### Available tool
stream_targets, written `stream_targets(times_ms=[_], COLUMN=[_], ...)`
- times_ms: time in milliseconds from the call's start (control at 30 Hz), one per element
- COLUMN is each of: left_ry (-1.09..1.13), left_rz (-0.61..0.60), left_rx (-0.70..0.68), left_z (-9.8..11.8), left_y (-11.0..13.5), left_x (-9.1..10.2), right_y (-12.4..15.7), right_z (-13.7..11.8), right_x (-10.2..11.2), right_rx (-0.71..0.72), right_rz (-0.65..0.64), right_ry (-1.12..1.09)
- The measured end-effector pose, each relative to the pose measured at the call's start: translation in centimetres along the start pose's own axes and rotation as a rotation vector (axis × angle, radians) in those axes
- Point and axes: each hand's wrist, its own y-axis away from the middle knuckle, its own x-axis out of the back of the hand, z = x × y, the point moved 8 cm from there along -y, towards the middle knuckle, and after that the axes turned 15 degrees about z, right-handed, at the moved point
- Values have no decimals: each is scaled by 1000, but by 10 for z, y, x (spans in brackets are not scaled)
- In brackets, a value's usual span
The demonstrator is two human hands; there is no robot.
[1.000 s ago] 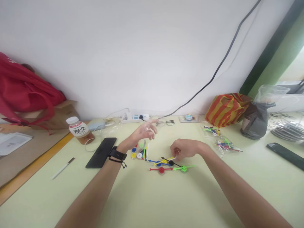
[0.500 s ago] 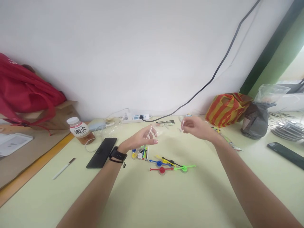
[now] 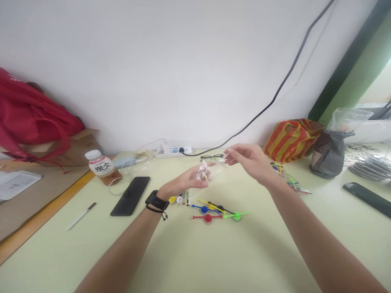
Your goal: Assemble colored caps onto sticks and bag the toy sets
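A clear plastic bag (image 3: 202, 171) is held above the table by my left hand (image 3: 192, 179), its fingers curled around the film. My right hand (image 3: 246, 160) pinches at the bag's far right side, thumb and fingertips together. Below them lie several plastic arrow spinners on round bases: a red spinner (image 3: 208, 219), a blue spinner (image 3: 204, 209), a bright green spinner (image 3: 237, 216), and yellow and black ones overlapping behind. More spinners (image 3: 179, 199), yellow and white, sit by my left wrist, partly hidden by the hand.
Behind my hands are eyeglasses (image 3: 210, 157) and a power strip (image 3: 174, 151). To the left lie a black phone (image 3: 130, 196), a pen (image 3: 82, 215) and a bottle (image 3: 104, 169). Filled bags (image 3: 293, 183) lie beyond my right forearm, near a striped bag (image 3: 291, 140).
My right hand has moved left, closer to my left hand, and pinches at the bag. My left hand has shifted slightly right. The spinners on the table have stayed put.
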Motion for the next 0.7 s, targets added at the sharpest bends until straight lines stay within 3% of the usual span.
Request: stream_targets(times_ms=[167, 333, 433, 567, 700], left_ry=[96, 174, 219, 246, 218], left_rz=[-65, -30, 41, 50, 25], left_rx=[19, 87, 97, 102, 152], left_z=[2, -1, -7, -13, -19], left_y=[1, 0, -3, -4, -2], left_x=[-12, -6, 6, 13, 12], right_y=[3, -3, 6, 45, 73], right_z=[-2, 19, 45, 65, 76], right_x=[-12, -4, -22, -67, -95], right_rx=[115, 20, -61, 15, 13], right_rz=[-70, -64, -303, -756, -936], right_ry=[200, 296, 384, 434, 410])
